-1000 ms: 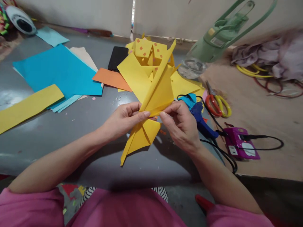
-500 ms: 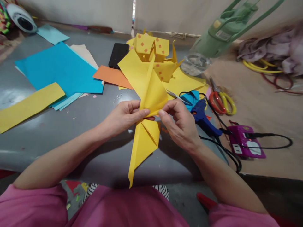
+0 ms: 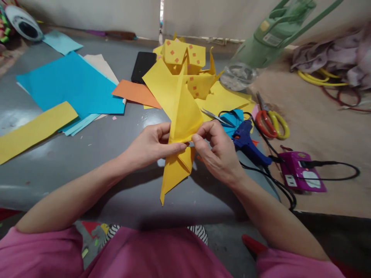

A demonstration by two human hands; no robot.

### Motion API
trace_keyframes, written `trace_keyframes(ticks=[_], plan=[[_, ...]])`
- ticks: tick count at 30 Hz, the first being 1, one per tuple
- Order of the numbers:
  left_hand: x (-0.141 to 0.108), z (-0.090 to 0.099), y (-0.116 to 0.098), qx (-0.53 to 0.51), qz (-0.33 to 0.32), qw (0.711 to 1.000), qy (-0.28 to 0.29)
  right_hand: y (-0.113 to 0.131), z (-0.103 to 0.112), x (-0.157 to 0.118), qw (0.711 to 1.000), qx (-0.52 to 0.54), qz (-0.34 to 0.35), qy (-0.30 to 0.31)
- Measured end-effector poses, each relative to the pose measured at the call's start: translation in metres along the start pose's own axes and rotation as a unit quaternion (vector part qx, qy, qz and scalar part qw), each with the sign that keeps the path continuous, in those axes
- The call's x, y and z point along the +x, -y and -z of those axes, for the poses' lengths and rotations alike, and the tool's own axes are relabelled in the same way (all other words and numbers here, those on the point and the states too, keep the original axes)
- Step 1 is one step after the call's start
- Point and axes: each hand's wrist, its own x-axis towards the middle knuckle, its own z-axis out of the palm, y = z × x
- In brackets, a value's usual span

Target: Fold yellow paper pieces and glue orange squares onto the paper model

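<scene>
- With fingers (image 3: 164, 130) of the left hand (image 3: 147, 143) curled partly behind folded yellow paper (image 3: 185, 123), pinching it against a thumb laid across its front, just below the crosswise fold.
- With thumb and forefinger of the right hand (image 3: 220, 150) bent close together, pinching the same paper at the right end of that fold.
- Between both sets of fingers: the fold itself, with one wide flap rising beyond them and a narrower, pointed part hanging below the left thumb, over the grey table (image 3: 124, 193).
- Just beyond the right fingertips: pointed metal blades (image 3: 213, 114).
- Right of the right fingers, nearby: a blue glue gun (image 3: 251, 144); farther out, red-and-yellow-handled scissors (image 3: 271, 122).
- Beyond the left fingers: an orange sheet (image 3: 136, 94) and a black phone (image 3: 144, 66).
- Well left of the left fingers: a large blue sheet (image 3: 78, 88).
</scene>
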Motion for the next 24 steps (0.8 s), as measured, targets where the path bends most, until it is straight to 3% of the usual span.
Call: trace_keyframes(ticks=[8, 17, 24], plan=[[-0.0021, -0.0024, 0.0018, 0.021, -0.019, 1.0, -0.013, -0.0005, 0.0011, -0.0004, 1.0, 0.001, -0.004, -0.005], [0.0025, 0.0012, 0.0021, -0.002, -0.034, 0.998, -0.059, -0.003, 0.0029, 0.0022, 0.997, -0.028, 0.072, -0.03], [0.0014, -0.0029, 0.0, -0.01, -0.013, 0.998, -0.056, -0.0022, 0.0058, 0.0027, 0.997, -0.047, 0.054, -0.007]])
